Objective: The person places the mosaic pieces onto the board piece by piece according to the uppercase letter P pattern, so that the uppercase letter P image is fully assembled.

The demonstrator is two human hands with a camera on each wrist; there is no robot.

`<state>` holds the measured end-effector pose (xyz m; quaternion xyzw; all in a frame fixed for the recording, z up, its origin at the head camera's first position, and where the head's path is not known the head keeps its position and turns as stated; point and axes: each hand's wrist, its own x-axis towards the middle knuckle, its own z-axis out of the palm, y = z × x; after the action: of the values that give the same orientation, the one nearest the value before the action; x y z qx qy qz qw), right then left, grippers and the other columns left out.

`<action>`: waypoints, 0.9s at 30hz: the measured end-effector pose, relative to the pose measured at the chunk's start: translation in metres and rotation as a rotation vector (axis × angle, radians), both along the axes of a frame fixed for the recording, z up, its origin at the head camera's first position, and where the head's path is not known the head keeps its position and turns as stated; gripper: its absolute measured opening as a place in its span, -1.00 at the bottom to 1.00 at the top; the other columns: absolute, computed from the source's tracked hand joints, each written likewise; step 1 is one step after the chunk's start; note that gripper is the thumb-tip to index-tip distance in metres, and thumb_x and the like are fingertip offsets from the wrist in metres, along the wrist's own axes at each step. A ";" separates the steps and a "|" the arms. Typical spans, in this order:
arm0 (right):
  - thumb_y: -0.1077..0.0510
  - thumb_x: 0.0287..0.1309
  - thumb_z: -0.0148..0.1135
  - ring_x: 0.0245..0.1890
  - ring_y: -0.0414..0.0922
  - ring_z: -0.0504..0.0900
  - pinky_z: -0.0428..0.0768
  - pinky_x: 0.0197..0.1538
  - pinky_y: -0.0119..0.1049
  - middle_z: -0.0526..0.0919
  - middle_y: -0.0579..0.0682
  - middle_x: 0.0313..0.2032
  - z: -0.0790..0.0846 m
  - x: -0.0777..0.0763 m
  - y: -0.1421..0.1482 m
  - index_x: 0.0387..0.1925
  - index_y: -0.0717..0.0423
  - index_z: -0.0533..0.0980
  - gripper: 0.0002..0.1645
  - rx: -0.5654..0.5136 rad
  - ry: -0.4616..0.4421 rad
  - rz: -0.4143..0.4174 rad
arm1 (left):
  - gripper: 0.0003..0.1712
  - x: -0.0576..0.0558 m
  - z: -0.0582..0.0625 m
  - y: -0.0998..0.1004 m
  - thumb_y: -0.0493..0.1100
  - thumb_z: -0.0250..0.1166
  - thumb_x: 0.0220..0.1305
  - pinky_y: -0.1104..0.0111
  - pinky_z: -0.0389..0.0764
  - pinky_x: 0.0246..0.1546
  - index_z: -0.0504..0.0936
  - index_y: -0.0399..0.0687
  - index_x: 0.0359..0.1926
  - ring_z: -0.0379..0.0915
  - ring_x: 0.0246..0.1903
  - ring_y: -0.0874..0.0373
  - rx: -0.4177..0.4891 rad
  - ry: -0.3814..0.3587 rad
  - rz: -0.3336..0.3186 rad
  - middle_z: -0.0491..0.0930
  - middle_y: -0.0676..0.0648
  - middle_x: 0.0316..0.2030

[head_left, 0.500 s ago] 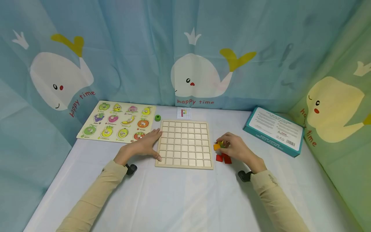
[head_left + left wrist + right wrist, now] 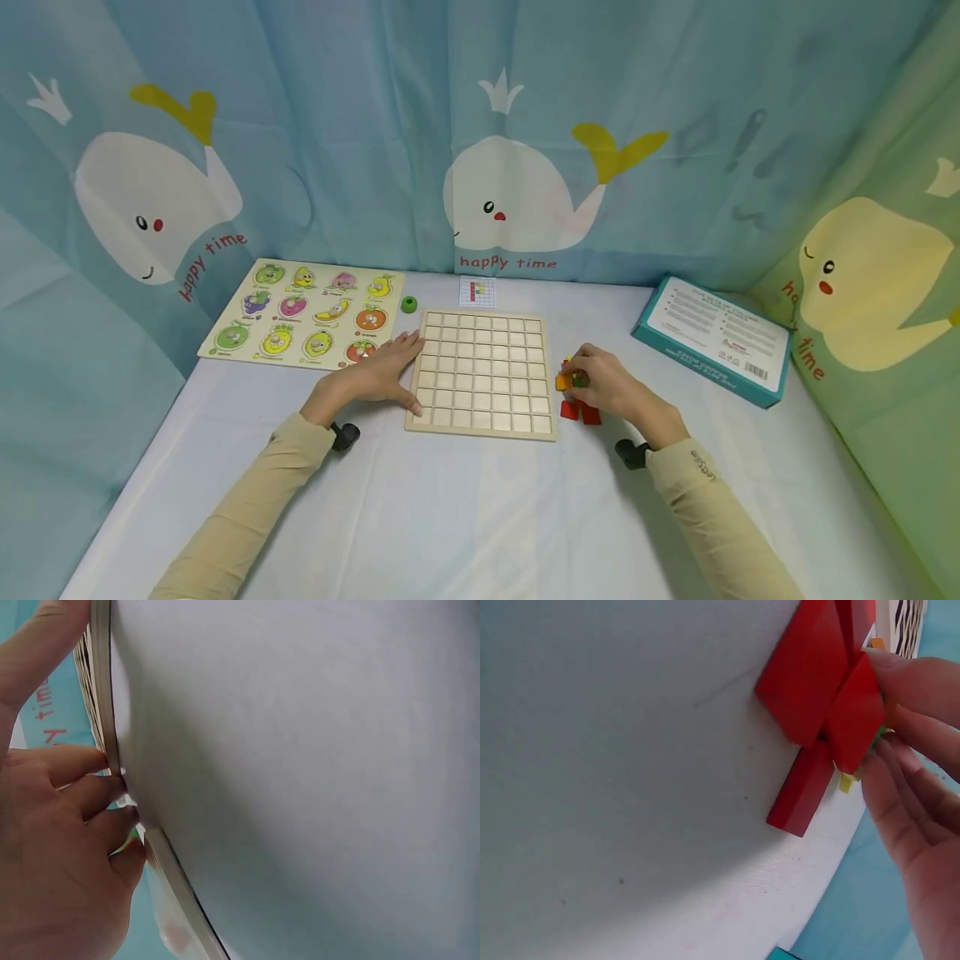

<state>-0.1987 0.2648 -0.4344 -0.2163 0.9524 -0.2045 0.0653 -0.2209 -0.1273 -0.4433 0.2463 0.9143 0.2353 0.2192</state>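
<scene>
My left hand [image 2: 375, 372] rests at the left side of a wooden grid board [image 2: 480, 372], thumb near its front corner and fingers spread along the edge farther back. In the left wrist view, the fingertips [image 2: 112, 784] touch the board's side. To the right of the board, my right hand [image 2: 611, 387] pinches a small green block [image 2: 579, 380] among a pile of coloured pieces. Red pieces [image 2: 570, 410] lie in front, an orange piece [image 2: 562, 382] sits on the board side, and a yellow piece [image 2: 846, 782] shows behind the red ones. The fingers partly hide the pile.
A fruit puzzle board [image 2: 300, 315] lies at the back left, with a green ring-like piece [image 2: 408, 305] beside it. A small pattern card [image 2: 477, 292] lies behind the grid board. A teal and white box [image 2: 712, 340] stands at the back right, before a whale-print curtain [image 2: 360, 167].
The right hand's fingers have drawn closer together at the pile, and the green block shows more clearly between them. The left hand stays at the board's edge.
</scene>
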 end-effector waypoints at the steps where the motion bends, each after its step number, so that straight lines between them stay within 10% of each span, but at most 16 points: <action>1: 0.29 0.10 0.52 -0.24 -0.05 0.55 0.68 -0.15 -0.20 0.60 0.12 -0.16 0.000 -0.001 0.000 -0.12 0.31 0.69 -0.70 -0.007 0.001 -0.007 | 0.41 0.000 0.000 0.000 0.15 0.61 0.05 -0.08 -0.15 0.60 -0.10 -0.32 0.62 -0.37 0.63 -0.23 0.001 0.001 -0.002 -0.25 -0.27 0.64; 27: 0.31 0.19 0.43 -0.23 -0.03 0.62 0.65 -0.11 -0.18 0.69 0.11 -0.19 -0.003 -0.039 -0.032 -0.04 0.28 0.70 -0.71 -0.174 0.014 -0.054 | 0.41 -0.004 0.004 0.005 0.09 0.62 0.03 -0.03 -0.07 0.60 -0.11 -0.29 0.63 -0.44 0.64 -0.16 -0.009 -0.056 0.001 -0.31 -0.24 0.65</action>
<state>-0.2374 0.2327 -0.4371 -0.1965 0.9371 -0.2865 0.0342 -0.2246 -0.1225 -0.4391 0.2380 0.9089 0.2382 0.2458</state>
